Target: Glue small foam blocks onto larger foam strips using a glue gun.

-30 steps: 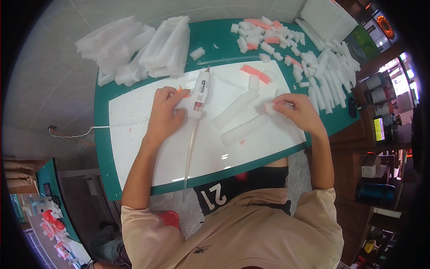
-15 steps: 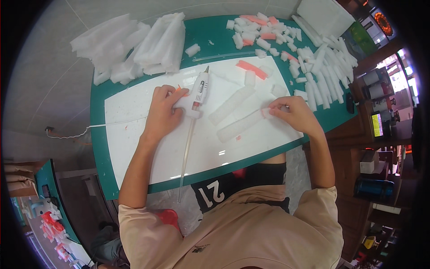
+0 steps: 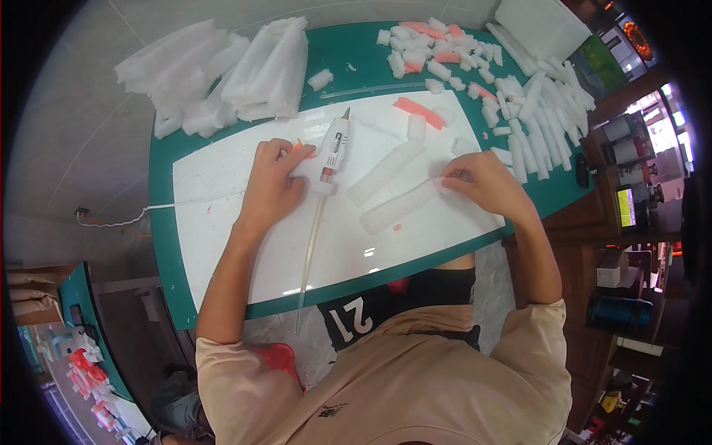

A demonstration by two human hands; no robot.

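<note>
My left hand [image 3: 274,174] is wrapped round the handle of a white hot glue gun [image 3: 335,144]. Its metal nozzle points away from me, and a long clear glue stick [image 3: 311,245] runs out of its back toward the table edge. Thumb and fingers of my right hand [image 3: 478,182] are pinched together at the right end of a white foam strip [image 3: 397,210], where a faint pinkish bit shows. The fingertips partly hide that end. Beside it lies a second foam strip [image 3: 386,172], with a short foam block [image 3: 416,127] at its far end.
A pink foam strip [image 3: 419,113] lies at the white board's far edge. Behind are cut foam pieces [image 3: 437,52], foam sticks [image 3: 534,133] at the right and large foam profiles [image 3: 267,70] at the left. A white cord [image 3: 178,204] crosses the board's left side.
My right hand has shifted slightly away from me, and its fingers now cover more of the pinkish bit at the strip's end. My left hand keeps its hold on the glue gun.
</note>
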